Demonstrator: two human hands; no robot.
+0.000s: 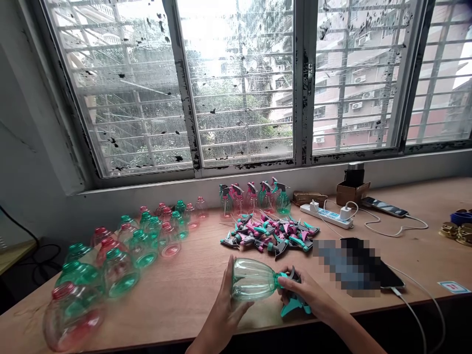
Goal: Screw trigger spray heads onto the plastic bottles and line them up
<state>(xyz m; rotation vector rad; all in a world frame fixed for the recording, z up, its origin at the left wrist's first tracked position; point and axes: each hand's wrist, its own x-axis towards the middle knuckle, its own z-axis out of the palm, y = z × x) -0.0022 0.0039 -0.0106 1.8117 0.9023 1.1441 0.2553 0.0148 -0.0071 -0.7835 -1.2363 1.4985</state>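
Note:
My left hand (223,309) wraps around the base of a clear green plastic bottle (252,279) lying on its side above the wooden table's (191,290) front edge. My right hand (304,295) grips a teal and black trigger sprayer head (293,295) at the bottle's neck. A pile of loose pink and teal sprayer heads (269,233) lies just beyond my hands. Several empty green and pink bottles (121,250) stand to the left.
Several bottles with sprayers fitted (254,196) stand by the window sill. A white power strip (326,215), a phone (385,206), a small box (352,191) and a dark tablet (368,265) with cables lie to the right. Gold caps (457,232) sit at the far right.

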